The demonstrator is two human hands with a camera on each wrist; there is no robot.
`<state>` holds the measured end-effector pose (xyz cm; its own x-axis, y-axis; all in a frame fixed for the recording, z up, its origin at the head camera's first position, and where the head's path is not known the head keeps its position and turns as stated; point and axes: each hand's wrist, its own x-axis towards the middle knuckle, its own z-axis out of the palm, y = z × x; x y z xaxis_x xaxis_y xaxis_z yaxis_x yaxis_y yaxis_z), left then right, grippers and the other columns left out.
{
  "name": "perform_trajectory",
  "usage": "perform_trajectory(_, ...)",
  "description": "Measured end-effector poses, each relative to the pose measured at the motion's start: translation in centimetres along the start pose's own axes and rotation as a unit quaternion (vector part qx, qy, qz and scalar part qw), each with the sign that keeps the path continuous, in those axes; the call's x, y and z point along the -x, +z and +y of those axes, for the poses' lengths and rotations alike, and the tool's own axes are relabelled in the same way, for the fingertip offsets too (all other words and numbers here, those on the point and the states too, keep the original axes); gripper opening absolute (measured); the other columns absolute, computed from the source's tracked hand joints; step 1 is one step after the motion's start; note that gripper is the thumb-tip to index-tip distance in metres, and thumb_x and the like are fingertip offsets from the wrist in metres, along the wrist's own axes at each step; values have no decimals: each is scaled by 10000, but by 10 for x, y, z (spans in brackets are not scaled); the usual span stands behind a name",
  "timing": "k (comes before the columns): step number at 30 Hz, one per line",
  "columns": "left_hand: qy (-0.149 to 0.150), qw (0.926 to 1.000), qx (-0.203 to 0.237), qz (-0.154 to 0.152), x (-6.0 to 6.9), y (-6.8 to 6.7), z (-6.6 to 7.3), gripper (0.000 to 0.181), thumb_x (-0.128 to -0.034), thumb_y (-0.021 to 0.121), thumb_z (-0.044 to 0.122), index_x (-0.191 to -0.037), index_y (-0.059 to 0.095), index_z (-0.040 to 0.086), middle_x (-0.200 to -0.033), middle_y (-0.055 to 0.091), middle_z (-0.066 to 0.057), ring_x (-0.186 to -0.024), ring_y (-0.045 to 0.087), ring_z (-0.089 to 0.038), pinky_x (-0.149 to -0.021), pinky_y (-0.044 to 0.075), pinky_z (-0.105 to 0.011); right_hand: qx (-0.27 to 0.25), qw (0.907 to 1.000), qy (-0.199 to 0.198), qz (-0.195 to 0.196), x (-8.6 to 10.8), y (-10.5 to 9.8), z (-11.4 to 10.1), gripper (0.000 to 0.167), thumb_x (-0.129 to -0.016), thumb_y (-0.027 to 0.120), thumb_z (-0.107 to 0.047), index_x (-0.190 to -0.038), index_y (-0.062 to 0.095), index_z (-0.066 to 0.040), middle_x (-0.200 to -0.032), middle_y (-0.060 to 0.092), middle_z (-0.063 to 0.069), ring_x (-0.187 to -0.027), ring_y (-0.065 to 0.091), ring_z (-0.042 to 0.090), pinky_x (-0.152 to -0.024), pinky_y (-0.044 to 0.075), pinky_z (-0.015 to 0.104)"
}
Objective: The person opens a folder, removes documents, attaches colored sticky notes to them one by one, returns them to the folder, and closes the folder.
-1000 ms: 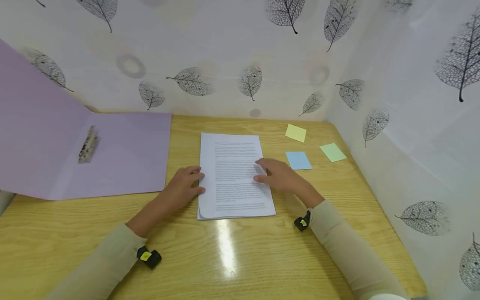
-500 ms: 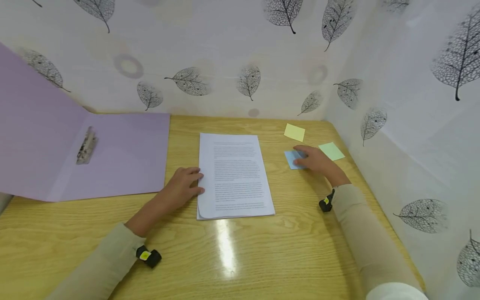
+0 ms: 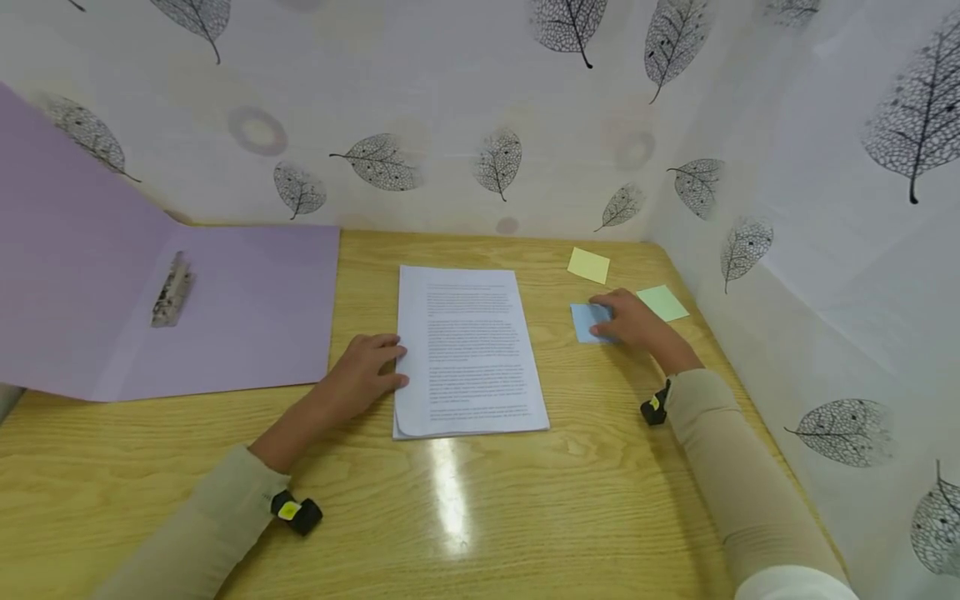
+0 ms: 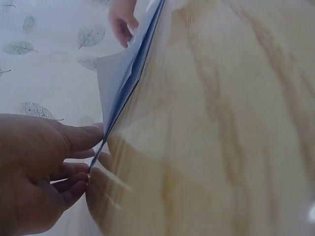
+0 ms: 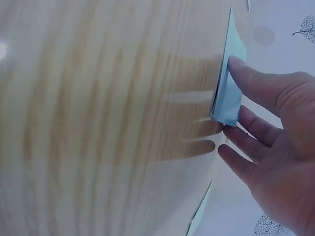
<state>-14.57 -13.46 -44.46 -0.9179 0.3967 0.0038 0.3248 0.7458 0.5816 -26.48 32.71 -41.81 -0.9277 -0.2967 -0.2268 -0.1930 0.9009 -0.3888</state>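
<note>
A stack of printed paper sheets (image 3: 472,358) lies flat on the wooden table, its near left corner slightly curled. Along its left edge rests my left hand (image 3: 360,379), thumb and fingertips touching the side of the stack; the left wrist view shows the thumb (image 4: 86,136) at the sheets' edge. To the right of the stack, my right hand (image 3: 637,323) is at a blue sticky note (image 3: 585,323) and covers its right part. In the right wrist view the thumb (image 5: 256,81) presses on the bent blue note (image 5: 230,101), with fingertips at its edge.
An open purple folder (image 3: 262,317) with a metal clip (image 3: 172,292) stands to the left, its cover raised. A yellow sticky note (image 3: 589,265) and a green sticky note (image 3: 663,302) lie near the right hand. Leaf-patterned wall covering (image 3: 450,100) borders the table (image 3: 525,517).
My right hand has left the right edge of the paper stack and moved right to the blue sticky note, which has since shifted slightly. The left hand has stayed in place.
</note>
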Motion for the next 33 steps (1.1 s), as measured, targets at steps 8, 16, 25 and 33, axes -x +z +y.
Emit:
perform_trajectory(8, 26, 10000, -52, 18, 0, -1, 1, 482, -972, 681, 216, -1367, 583, -42, -1493, 470, -258, -1363, 412, -481, -1116, 367, -603, -435, 9972, 77, 606, 7, -1, -12, 286, -1001, 631, -137, -1254, 667, -8, -1204, 608, 221, -1120, 547, 370, -961, 461, 523)
perform_trajectory(16, 877, 9954, -176, 345, -3, -4, 4, 395, -996, 642, 196, -1335, 613, -5, -1389, 594, -186, -1312, 527, -392, -1084, 433, -559, -2381, 9696, 87, 549, 27, -8, -56, 357, -1000, 650, -288, -1281, 659, -68, -1279, 640, 159, -1123, 591, 277, -1008, 478, 492)
perform_trajectory(25, 23, 9273, 3742, 64, -18, 6, 48, 549, -1016, 623, 301, -1508, 462, 119, -1389, 620, -132, -1238, 630, -253, -1027, 526, -442, -3175, 9465, -566, -60, 33, 15, -138, 301, -942, 731, -273, -1207, 713, -132, -1209, 694, 56, -1062, 634, 217, -1007, 503, 475)
perform_trajectory(33, -468, 8930, 4475, -94, -7, 11, 64, 585, -1007, 635, 227, -1530, 416, 84, -1325, 655, -149, -1161, 668, -205, -923, 581, -333, -2968, 9477, -1160, -198, 31, 36, -178, 235, -951, 717, -267, -1171, 744, -190, -1179, 697, 7, -1023, 645, 188, -904, 545, 358)
